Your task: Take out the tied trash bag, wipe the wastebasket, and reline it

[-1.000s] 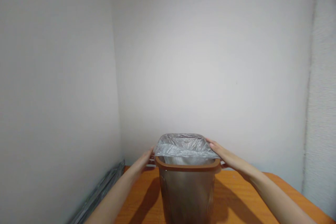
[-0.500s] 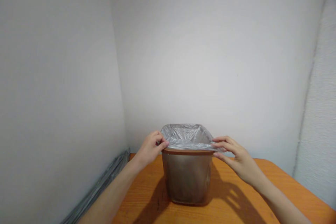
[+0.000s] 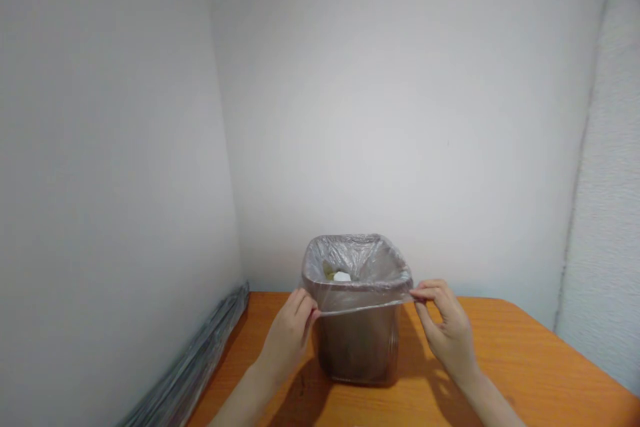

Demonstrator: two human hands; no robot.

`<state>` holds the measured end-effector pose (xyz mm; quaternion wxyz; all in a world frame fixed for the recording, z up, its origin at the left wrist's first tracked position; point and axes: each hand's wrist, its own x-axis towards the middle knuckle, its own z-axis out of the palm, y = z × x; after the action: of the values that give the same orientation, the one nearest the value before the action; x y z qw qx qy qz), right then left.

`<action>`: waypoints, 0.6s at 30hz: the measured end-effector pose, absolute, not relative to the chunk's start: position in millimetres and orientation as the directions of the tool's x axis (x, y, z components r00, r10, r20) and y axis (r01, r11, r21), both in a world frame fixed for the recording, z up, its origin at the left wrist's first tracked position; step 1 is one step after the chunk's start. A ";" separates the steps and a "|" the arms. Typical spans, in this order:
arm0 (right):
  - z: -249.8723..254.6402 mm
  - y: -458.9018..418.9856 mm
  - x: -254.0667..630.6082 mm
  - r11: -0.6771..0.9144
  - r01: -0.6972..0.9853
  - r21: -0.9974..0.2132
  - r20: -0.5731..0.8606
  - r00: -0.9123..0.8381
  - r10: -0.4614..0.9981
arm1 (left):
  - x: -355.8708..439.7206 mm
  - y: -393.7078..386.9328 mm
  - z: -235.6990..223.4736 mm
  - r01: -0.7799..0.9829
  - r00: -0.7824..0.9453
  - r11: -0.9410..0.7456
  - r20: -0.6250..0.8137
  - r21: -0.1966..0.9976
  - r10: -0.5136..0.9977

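The left hand (image 3: 287,340) and the right hand (image 3: 447,323) are each keeping a narrow grip on the front edge of a clear plastic bag (image 3: 357,260), stretching it across the mouth of a brown plastic bin (image 3: 358,347). The bin is standing upright on the orange desk (image 3: 505,347), a little in front of the wall (image 3: 400,113). The left hand is working at the bin's front left corner, while the right hand is pinching just beyond the front right corner.

The thin bag is looking taut, so a hard pull could tear it at either pinch, or the edge could slip free and spring back into the bin. An uneven tug could also drag or tip the light bin, tumbling the white scrap (image 3: 342,276) and greenish bit (image 3: 329,272) lying inside the bag. The wall is limiting room behind the bin, making any lining-up at the back awkward. A long grey bundle (image 3: 190,360) is lying along the left wall, well apart from both hands.
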<state>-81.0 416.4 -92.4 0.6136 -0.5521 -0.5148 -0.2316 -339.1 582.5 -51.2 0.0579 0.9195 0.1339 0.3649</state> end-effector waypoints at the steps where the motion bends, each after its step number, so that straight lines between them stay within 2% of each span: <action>1: -96.1 420.1 -81.7 0.283 0.835 -0.472 0.873 0.397 0.284 | -337.6 581.8 -52.8 0.210 0.686 -0.943 0.648 0.258 0.330; 3: -105.0 426.4 -83.5 0.291 0.783 -0.549 0.829 0.469 0.304 | -335.3 579.6 -54.6 0.200 0.667 -0.906 0.626 0.372 0.404; 5: -116.1 430.9 -84.2 0.292 0.733 -0.615 0.779 0.506 0.372 | -335.0 580.5 -57.9 0.169 0.647 -0.821 0.567 0.546 0.510; 7: -127.2 434.0 -81.7 0.277 0.671 -0.688 0.711 0.545 0.444 | -337.2 589.1 -63.8 0.110 0.573 -0.636 0.474 0.764 0.669; 9: -134.9 436.6 -75.2 0.256 0.597 -0.760 0.640 0.617 0.459 | -340.6 605.7 -69.9 0.043 0.447 -0.436 0.372 0.899 0.813; 12: -135.4 442.6 -62.8 0.271 0.485 -0.832 0.555 0.726 0.406 | -342.1 635.5 -74.6 0.012 0.339 -0.269 0.250 0.963 0.907; 16: -125.7 454.2 -58.0 0.415 0.219 -0.883 0.426 0.746 0.512 | -328.4 657.2 -76.6 -0.004 0.448 -0.095 0.087 0.995 0.890; 18: -122.6 458.2 -61.3 0.424 0.098 -0.900 0.352 0.737 0.577 | -319.4 657.7 -78.7 -0.009 0.557 -0.032 0.032 0.999 0.830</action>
<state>-61.3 458.2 -122.6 0.7773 -0.5138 -0.3286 0.1542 -319.4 657.7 -78.7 0.6153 0.6322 0.3246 0.3411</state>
